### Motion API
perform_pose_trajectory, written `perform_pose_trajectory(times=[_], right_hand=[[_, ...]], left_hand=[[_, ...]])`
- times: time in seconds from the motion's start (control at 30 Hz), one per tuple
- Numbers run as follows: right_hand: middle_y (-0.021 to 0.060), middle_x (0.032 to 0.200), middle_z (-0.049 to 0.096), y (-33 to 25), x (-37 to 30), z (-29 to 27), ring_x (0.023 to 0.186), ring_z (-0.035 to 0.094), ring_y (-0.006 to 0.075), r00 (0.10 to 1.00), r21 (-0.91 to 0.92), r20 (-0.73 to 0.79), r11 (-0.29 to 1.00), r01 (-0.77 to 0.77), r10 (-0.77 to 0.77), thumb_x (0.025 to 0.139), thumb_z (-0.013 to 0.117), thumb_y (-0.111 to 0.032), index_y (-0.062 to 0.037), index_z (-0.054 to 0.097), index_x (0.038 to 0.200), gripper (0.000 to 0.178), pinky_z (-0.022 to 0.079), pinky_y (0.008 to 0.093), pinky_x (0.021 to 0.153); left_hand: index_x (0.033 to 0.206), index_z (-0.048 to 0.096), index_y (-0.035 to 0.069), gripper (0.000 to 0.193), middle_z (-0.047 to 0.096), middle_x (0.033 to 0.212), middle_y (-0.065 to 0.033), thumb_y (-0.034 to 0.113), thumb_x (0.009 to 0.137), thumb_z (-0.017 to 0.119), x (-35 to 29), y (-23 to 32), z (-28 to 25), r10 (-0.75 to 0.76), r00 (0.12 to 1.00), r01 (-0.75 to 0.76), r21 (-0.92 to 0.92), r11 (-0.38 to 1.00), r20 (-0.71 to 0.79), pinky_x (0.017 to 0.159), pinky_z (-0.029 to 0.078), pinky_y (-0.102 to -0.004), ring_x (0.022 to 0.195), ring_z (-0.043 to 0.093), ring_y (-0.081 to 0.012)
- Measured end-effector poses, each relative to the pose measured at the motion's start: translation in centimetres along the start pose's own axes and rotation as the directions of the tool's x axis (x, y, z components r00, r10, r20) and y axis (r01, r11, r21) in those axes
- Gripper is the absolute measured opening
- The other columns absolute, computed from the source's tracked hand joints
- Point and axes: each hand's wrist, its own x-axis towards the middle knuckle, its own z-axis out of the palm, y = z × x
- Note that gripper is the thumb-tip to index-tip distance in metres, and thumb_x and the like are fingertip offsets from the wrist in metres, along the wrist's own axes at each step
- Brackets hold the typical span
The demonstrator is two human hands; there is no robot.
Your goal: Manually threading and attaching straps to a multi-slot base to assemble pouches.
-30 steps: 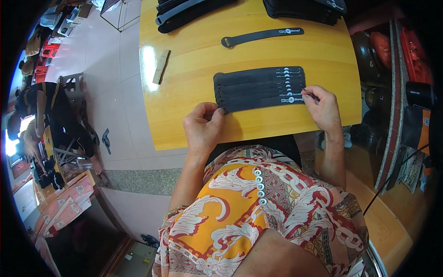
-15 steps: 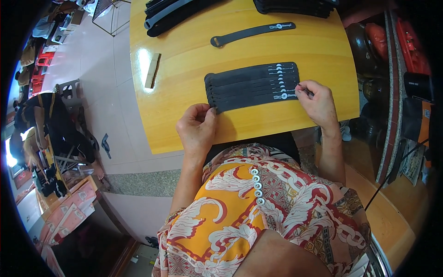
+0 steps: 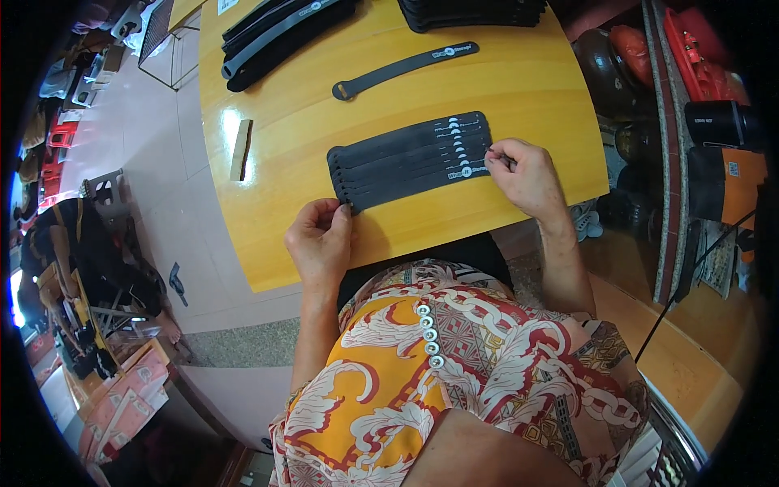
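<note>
A batch of black fabric straps (image 3: 398,161) lies overlapped in stepped rows on the yellow table, with rounded, slotted ends at the left and white printing at the right. My left hand (image 3: 320,239) pinches the near left corner of this batch between thumb and fingertips. At its right end, my right hand (image 3: 523,178) is closed, thumb and finger pressed together on the strap edge. Its other fingers curl inward. Farther off lies a single black strap (image 3: 398,75) with a slot at its left end, apart from the batch.
A thick pile of black straps (image 3: 284,36) sits at the table's far left, another stack (image 3: 471,15) at the far right. A small wooden block (image 3: 241,150) rests near the left edge of the table (image 3: 284,260). Dark jars (image 3: 608,69) stand right; another person (image 3: 97,252) sits left.
The whole view has shifted, so the table and straps appear farther left and a little tilted. Both hands keep their places at the two ends of the batch.
</note>
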Motion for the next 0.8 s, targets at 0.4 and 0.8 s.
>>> perform_pose_trajectory(times=[0.4, 0.8], right_hand=[[0.0130, 0.072, 0.064, -0.3, 0.1, 0.3, 0.066, 0.064, 0.0254, 0.999, -0.034, -0.014, 0.998, -0.053, 0.052, 0.073, 0.061, -0.010, -0.0009, 0.063, 0.081, 0.012, 0.049, 0.0320, 0.060], [0.0102, 0.062, 0.058, -1.3, 0.2, 0.3, 0.058, 0.060, 0.0215, 0.990, -0.157, -0.025, 0.978, -0.138, 0.135, 0.072, 0.064, -0.012, -0.0027, 0.056, 0.079, 0.014, 0.045, 0.0322, 0.055]], left_hand=[[0.083, 0.062, -0.003, 0.007, 0.059, 0.064, -0.0025, 0.003, 0.081, 0.061, 0.0, -0.4, -0.1, 0.012, 1.000, -0.012, -0.023, 1.000, 0.005, 0.041, 0.039, -0.0191, 0.047, 0.052, -0.0063], [0.076, 0.062, -0.002, 0.018, 0.060, 0.060, -0.0125, 0.013, 0.072, 0.069, 1.0, 0.0, -0.8, 0.174, 0.985, -0.172, 0.312, 0.934, 0.023, 0.053, 0.046, -0.0314, 0.054, 0.059, -0.0198]])
